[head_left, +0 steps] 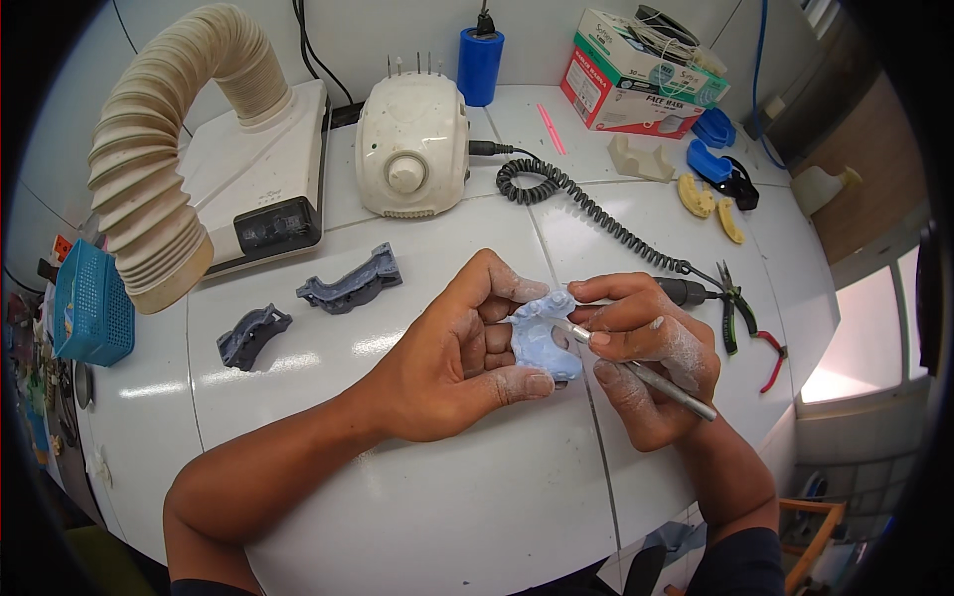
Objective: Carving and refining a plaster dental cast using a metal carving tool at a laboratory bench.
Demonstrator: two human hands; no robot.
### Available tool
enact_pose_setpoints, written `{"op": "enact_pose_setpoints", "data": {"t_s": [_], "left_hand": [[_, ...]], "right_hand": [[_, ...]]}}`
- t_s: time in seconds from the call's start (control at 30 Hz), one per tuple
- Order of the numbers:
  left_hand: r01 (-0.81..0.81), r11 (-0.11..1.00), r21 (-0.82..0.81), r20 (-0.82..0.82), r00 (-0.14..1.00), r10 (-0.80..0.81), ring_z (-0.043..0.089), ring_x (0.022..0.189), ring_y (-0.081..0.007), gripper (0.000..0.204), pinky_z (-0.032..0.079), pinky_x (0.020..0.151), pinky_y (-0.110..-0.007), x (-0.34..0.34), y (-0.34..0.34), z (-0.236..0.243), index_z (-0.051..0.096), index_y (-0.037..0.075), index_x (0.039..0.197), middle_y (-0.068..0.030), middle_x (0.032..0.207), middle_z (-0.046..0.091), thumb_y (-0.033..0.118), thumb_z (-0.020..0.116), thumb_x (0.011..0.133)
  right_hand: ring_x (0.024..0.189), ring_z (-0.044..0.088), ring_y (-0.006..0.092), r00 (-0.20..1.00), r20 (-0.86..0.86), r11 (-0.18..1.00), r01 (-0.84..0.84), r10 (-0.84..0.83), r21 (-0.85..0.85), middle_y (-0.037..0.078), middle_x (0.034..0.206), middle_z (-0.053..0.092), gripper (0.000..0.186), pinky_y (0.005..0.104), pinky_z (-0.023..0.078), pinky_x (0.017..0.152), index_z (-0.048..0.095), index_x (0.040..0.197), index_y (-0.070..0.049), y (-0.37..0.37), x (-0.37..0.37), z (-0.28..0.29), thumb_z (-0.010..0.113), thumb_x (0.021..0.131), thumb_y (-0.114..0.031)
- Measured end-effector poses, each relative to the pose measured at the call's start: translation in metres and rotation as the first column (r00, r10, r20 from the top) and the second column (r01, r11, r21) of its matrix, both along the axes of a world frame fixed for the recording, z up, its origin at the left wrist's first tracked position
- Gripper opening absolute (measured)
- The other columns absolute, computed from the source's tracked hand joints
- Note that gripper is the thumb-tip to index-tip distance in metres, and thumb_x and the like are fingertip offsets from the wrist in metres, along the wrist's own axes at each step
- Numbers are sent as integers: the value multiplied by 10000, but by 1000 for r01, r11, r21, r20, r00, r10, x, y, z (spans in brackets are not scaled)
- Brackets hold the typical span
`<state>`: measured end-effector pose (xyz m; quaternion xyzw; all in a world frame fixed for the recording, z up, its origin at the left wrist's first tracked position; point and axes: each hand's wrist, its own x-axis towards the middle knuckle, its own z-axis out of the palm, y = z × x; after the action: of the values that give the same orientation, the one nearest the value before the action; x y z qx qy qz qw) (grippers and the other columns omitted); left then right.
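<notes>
Left hand (467, 348) holds a pale blue mold (545, 336) w/ thumb & fingers wrapped tight, in the middle, just above the white table (417, 497). Right hand (651, 353) grips a thin metal tool (636, 372) like a pen, tip on the mold. Two grey molds (350, 283) lie far left. Pliers (740, 318) sit right, near the hand.

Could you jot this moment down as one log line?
left hand: holds pale blue dental cast | right hand: holds metal tool, tip on cast | surface: white table
</notes>
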<state>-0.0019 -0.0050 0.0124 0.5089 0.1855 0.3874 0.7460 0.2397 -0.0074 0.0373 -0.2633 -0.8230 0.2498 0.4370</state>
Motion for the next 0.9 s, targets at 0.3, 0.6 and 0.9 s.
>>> {"op": "enact_pose_setpoints", "data": {"t_s": [0.3,0.6,0.9], "left_hand": [[5,1000,-9,22,1000,-5,618,1255,-198,479,548,1085,-370,0,0,0,381,37,1297,-184,1313,572,-76,697,955],[-40,999,4,-17,999,40,643,1242,-217,594,577,1022,-373,3,0,-6,375,73,1363,-173,1333,559,-28,751,914],[-26,1000,9,-33,999,26,628,1265,-208,508,549,1074,-367,1,-1,0,388,44,1303,-183,1327,583,-86,716,938]], "right_hand": [[1093,730,418,1000,-17,1000,-5,5,11,156,956,700,180,448,633,856,681,982,9,1,-1,2,726,822,80],[1107,728,417,1000,-25,1000,-15,15,3,164,955,696,190,454,641,863,681,989,11,1,0,1,739,820,77],[1117,722,423,998,-61,998,5,-9,-59,174,1000,696,168,456,647,891,677,976,17,-1,0,0,736,828,68]]}}
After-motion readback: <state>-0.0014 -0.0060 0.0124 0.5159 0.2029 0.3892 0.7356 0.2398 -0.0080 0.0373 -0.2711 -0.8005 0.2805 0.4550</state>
